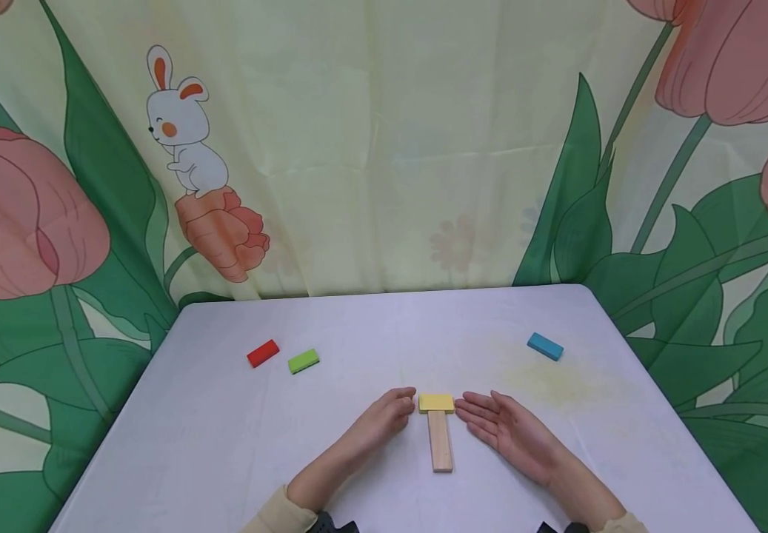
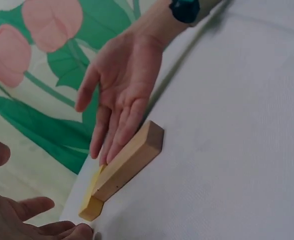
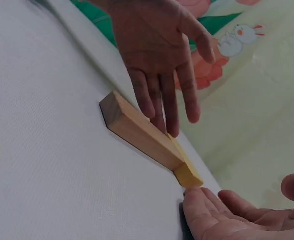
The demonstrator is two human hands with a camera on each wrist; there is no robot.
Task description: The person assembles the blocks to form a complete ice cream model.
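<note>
A yellow block [image 1: 436, 403] lies crosswise against the far end of a plain wooden block [image 1: 440, 442], and together they form a T. My left hand [image 1: 379, 419] is beside the yellow block's left end, its fingers loosely extended. On the other side my right hand [image 1: 514, 436] lies palm inward, with straight fingertips right at the yellow block's right end. In the left wrist view, the wooden block [image 2: 132, 160] runs back from the yellow one. Neither hand grips anything.
Farther back on the left of the white table [image 1: 224, 444] lie a red block [image 1: 263, 353] and a green block [image 1: 304, 360]. A blue block [image 1: 545, 346] lies back right. Behind the table hangs a printed curtain [image 1: 384, 148] with tulips and a rabbit.
</note>
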